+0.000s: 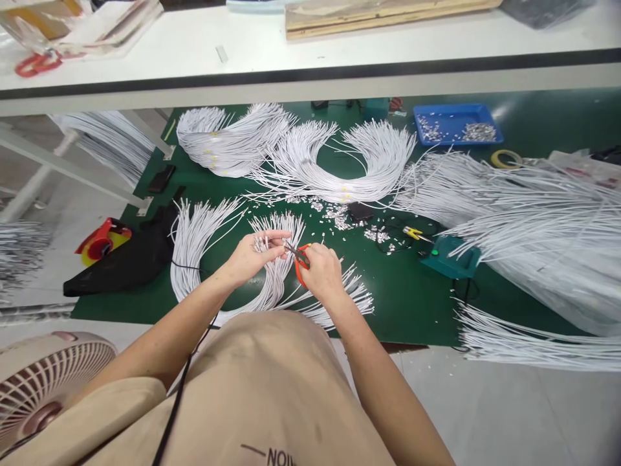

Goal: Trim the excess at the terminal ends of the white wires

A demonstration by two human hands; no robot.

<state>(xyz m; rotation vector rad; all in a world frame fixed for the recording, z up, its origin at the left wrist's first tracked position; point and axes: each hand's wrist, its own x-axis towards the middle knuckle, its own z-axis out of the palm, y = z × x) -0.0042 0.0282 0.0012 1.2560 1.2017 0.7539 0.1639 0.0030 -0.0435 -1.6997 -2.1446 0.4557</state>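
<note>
My left hand (pixel 253 257) is closed round a small bunch of white wire ends with metal tips (pixel 262 243), held above the green mat (pixel 412 298). Just to its right, my right hand (pixel 320 272) grips a pair of orange-handled scissors (pixel 299 257), whose blades point left at the wire tips. Below both hands a curved bundle of white wires (pixel 194 246) lies on the mat, fanning out left and right.
More white wire bundles (pixel 339 162) cover the mat, with a large heap (pixel 543 220) at right. A blue tray of metal terminals (pixel 456 124) sits at the back, tape (pixel 505 158) beside it. Yellow pliers (pixel 414 233), a teal tool (pixel 449 259), loose terminals (pixel 339 217). Fan (pixel 43 382) at left.
</note>
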